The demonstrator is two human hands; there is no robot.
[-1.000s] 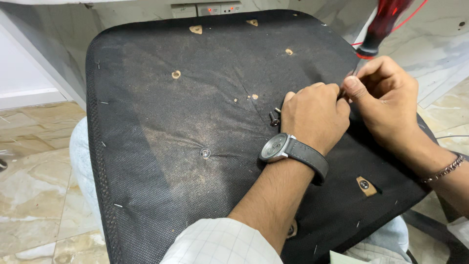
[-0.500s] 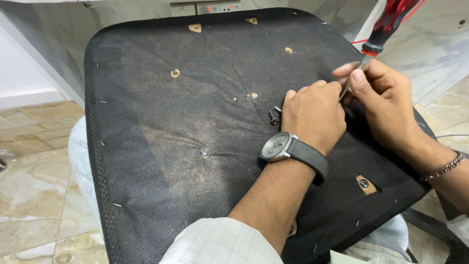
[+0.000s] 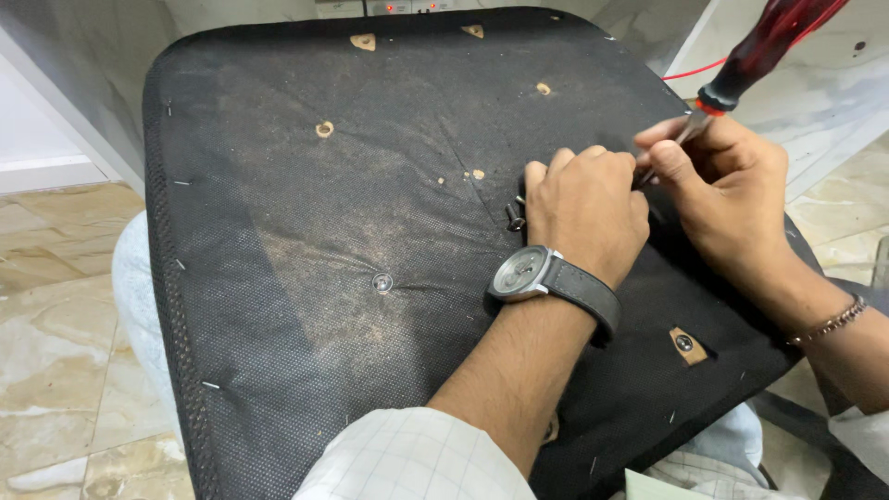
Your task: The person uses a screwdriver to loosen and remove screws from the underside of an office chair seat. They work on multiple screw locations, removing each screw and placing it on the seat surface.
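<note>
We are looking down at the black fabric underside of a chair seat point(image 3: 306, 231) that is lying across our lap, dusty brown in the middle and studded with small holes and staples. Our left hand point(image 3: 585, 208), wearing a grey wristwatch point(image 3: 546, 278), is resting curled into a loose fist on the right part of the seat, fingers pressed together and tucked under; we cannot tell what, if anything, it is pinching. Just left of its knuckles, a short dark bolt point(image 3: 512, 218) is lying loose on the fabric. Our right hand point(image 3: 732, 190), with a thin bracelet point(image 3: 829, 322) at the wrist, is touching the left hand's far side and pinching the metal shaft of a screwdriver point(image 3: 755, 60) between thumb and forefinger. The screwdriver's red translucent handle is slanting up and away to the far right, its tip hidden between the two hands. A marble-patterned floor point(image 3: 65, 306) is showing on the left.
</note>
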